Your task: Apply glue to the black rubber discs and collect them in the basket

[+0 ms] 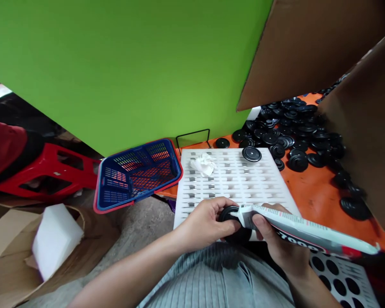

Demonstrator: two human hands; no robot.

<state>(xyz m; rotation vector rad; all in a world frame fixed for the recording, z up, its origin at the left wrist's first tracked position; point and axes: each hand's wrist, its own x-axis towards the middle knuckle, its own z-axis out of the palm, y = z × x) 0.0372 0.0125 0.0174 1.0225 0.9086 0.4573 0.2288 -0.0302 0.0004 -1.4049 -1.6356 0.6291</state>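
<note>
My left hand (208,224) grips a round black disc (239,235) near the front edge of a white slotted foam board (244,184). In my right hand (280,244) is a glue tube (311,231) printed with "7000", its nozzle end pointing left against the disc's face. The palm side of my right hand is hidden by the tube. Beyond my hands, another black disc (252,154) lies on the far part of the board, with a crumpled white tissue (204,164) to its left. Small metal pieces show in several of the board's slots.
Many black discs (298,158) are heaped on the orange table (301,188) at right, beside brown cardboard (359,124). A blue basket (114,188) adjoins the board's left. A red stool (51,171) and a carton (96,231) with white foam (56,239) stand further left. A green panel (131,72) rises behind.
</note>
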